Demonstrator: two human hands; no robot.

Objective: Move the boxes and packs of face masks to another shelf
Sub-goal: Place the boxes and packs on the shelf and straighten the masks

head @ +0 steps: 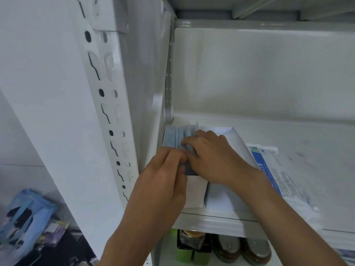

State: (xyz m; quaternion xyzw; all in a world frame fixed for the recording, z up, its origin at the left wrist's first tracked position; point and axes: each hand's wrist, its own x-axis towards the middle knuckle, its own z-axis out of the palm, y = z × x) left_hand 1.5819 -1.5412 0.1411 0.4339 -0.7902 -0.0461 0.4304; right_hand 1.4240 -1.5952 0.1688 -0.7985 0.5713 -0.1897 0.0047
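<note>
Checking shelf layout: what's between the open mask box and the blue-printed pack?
Head view: one closed white box sits between the open mask box and the blue-printed pack, partly under the right hand.

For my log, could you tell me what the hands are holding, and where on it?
Both the left hand and the right hand pinch the top edges of the blue masks standing in the open white box.
</note>
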